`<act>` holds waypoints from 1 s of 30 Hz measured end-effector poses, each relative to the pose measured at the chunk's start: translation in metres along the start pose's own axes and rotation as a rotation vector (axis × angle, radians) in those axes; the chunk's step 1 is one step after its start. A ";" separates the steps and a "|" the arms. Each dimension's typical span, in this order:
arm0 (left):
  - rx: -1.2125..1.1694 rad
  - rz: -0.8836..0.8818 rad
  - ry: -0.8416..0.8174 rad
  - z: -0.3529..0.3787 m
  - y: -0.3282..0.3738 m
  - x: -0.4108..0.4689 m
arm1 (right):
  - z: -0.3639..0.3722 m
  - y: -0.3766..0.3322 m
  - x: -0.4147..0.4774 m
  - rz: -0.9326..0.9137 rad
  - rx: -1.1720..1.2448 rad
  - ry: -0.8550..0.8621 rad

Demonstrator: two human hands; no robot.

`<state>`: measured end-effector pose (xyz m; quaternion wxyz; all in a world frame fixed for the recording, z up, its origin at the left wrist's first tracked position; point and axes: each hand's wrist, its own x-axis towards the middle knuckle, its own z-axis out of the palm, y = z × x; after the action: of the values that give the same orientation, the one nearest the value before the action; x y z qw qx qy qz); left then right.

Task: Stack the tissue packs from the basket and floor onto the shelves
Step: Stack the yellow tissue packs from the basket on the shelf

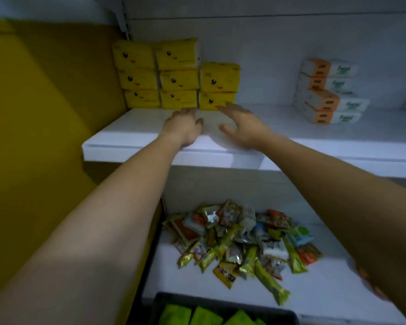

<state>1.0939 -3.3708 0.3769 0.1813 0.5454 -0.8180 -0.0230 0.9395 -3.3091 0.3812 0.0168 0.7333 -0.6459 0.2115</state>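
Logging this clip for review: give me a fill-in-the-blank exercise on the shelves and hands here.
The yellow tissue packs stand in ___ columns on the upper shelf. The rightmost column is ___ packs high. The packs in the dark basket are ___ in colour. The left hand and right hand hold ___.
Missing: three; two; green; nothing.

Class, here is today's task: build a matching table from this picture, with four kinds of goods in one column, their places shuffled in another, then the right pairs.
Things
1. yellow packs
2. orange packs
3. sachets
4. green packs

Places
A. in the basket
B. upper shelf, left end, stacked
C. upper shelf, right side, stacked
D. lower shelf, in a loose heap

Pairs: 1-B, 2-C, 3-D, 4-A
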 end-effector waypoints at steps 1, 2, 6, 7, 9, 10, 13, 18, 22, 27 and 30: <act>0.014 0.021 0.009 -0.003 -0.001 -0.018 | -0.002 -0.008 -0.017 -0.013 -0.014 -0.008; 0.031 0.039 0.022 -0.005 -0.003 -0.037 | -0.002 -0.016 -0.034 -0.020 -0.017 -0.023; 0.048 0.096 0.077 -0.006 -0.005 -0.107 | 0.001 -0.047 -0.101 -0.070 -0.005 -0.046; 0.042 0.099 0.070 -0.005 -0.005 -0.123 | 0.002 -0.054 -0.116 -0.076 0.005 -0.053; 0.036 0.092 0.042 -0.002 -0.004 -0.154 | 0.004 -0.067 -0.144 -0.079 0.026 -0.075; 0.034 0.084 0.029 -0.001 -0.004 -0.169 | 0.006 -0.073 -0.157 -0.078 0.032 -0.089; 0.020 0.066 -0.001 0.005 -0.002 -0.214 | 0.013 -0.087 -0.194 -0.082 0.026 -0.127; -0.060 0.003 -0.067 0.032 0.011 -0.287 | 0.046 -0.090 -0.263 -0.042 0.087 -0.208; -0.129 -0.074 -0.161 0.081 0.020 -0.339 | 0.091 -0.075 -0.320 0.022 0.125 -0.281; -0.208 -0.110 -0.271 0.163 0.032 -0.387 | 0.159 -0.039 -0.388 0.163 0.234 -0.367; -0.273 -0.151 -0.381 0.209 0.045 -0.411 | 0.191 -0.012 -0.424 0.256 0.280 -0.422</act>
<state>1.1260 -3.0159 0.0806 0.0937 0.5611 -0.7838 -0.2491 0.9742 -2.9651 0.0698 -0.2464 0.6688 -0.6869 0.1419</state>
